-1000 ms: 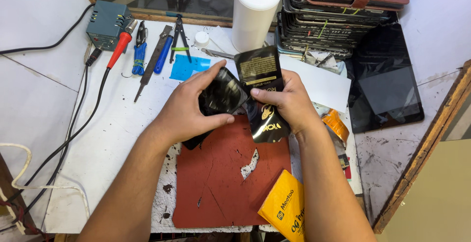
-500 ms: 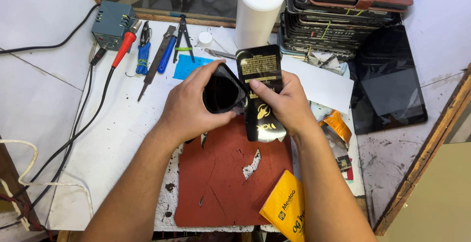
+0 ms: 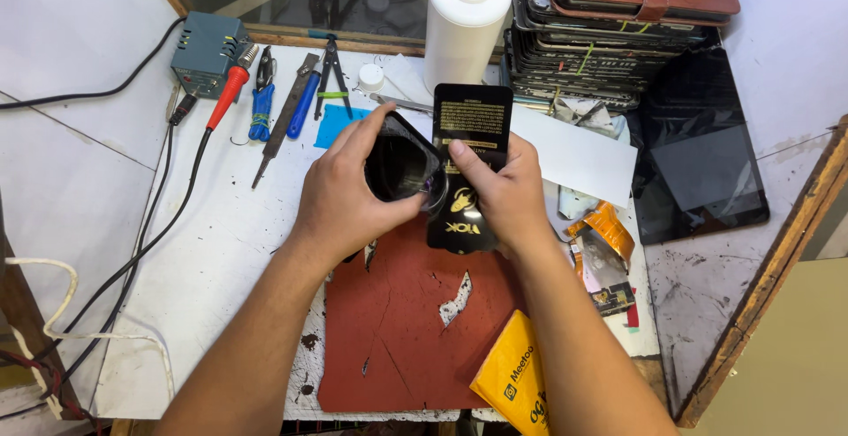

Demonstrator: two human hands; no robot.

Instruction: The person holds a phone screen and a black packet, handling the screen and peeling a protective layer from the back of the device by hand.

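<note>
My left hand (image 3: 349, 202) grips a dark glossy sheet (image 3: 399, 166), a thin screen-like panel bent slightly and tilted up, at its left edge. My right hand (image 3: 495, 193) holds a flat black packet with gold print (image 3: 470, 127), thumb pressed on its face. The sheet's right edge meets the packet's left side, partly inside or against it; I cannot tell which. Both hands hover above a worn red-brown mat (image 3: 406, 330) on the white bench.
White bottle (image 3: 465, 21) stands behind the hands. A stack of phones under a brown case (image 3: 609, 47) and a dark tablet (image 3: 698, 153) lie right. Screwdrivers, tweezers, pliers (image 3: 265, 96), a grey box (image 3: 205, 47), cables sit left. Yellow packet (image 3: 517, 383) near front edge.
The dark sheet has been drawn further left and tilted up, away from the black packet. Both hands sit slightly further from me than a second ago.
</note>
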